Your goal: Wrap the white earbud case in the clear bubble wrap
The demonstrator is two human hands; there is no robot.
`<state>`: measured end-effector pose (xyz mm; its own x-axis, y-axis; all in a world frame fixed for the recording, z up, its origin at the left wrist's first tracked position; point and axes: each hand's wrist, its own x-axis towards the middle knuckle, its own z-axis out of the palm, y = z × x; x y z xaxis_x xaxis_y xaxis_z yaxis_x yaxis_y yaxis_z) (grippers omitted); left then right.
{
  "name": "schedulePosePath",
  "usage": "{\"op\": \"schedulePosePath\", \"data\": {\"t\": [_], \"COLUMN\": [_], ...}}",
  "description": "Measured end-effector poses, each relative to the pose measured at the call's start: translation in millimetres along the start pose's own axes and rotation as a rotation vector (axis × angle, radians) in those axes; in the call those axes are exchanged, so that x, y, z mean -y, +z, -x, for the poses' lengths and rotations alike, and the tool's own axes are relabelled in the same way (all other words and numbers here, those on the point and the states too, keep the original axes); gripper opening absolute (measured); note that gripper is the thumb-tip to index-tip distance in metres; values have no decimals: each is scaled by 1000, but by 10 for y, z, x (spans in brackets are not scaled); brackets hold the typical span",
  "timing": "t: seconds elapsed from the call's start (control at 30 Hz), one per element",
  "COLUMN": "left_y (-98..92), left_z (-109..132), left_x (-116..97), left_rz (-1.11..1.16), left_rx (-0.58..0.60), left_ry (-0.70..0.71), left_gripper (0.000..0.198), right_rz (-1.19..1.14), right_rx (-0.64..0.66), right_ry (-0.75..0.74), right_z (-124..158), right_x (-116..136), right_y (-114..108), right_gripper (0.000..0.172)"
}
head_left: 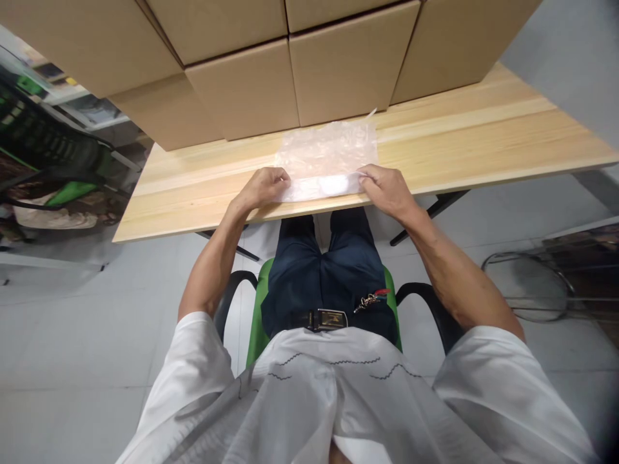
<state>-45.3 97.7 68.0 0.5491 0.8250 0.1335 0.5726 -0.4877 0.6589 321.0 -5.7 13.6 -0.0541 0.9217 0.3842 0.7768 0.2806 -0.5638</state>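
Note:
A crinkled, translucent sheet of bubble wrap (326,149) lies flat on the wooden table, close to its front edge. Along its near side a small white object (334,185) shows through the plastic; its kind I cannot make out. My left hand (265,188) is closed, with thumb and fingers pinching the near left corner of the wrap. At the opposite end, my right hand (385,189) pinches the near right corner beside the white object. Both hands rest at the table's front edge, and the fingertips are partly hidden.
Several stacked cardboard boxes (358,64) line the back of the wooden table (464,145). Below its edge are my legs and a green chair (262,303) with black armrests. Another chair (53,129) and shelves stand at the left; a wire rack (529,287) is at the right.

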Motion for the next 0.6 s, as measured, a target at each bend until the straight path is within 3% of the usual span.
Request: {"op": "schedulePosePath", "data": {"t": [0.1, 0.17, 0.3, 0.43, 0.5, 0.6], "left_y": [-25, -8, 248, 719, 893, 987], "left_z": [-20, -14, 33, -10, -74, -153], "left_x": [108, 133, -49, -386, -487, -520], "left_rz": [-177, -331, -528, -526, -517, -508], "left_rx": [-32, -95, -214, -59, -4, 11], "left_ry": [-17, -8, 197, 473, 483, 438], "left_gripper": [10, 20, 34, 43, 41, 39], "right_rz": [96, 172, 199, 147, 112, 10], "right_rx": [-15, 19, 103, 153, 171, 171], "right_ry": [34, 53, 49, 30, 26, 24], "right_z": [-73, -130, -244, -303, -313, -315], "right_x": [5, 11, 12, 21, 16, -57], "right_y": [48, 75, 57, -17, -53, -110], "right_gripper": [39, 40, 35, 34, 38, 48]}}
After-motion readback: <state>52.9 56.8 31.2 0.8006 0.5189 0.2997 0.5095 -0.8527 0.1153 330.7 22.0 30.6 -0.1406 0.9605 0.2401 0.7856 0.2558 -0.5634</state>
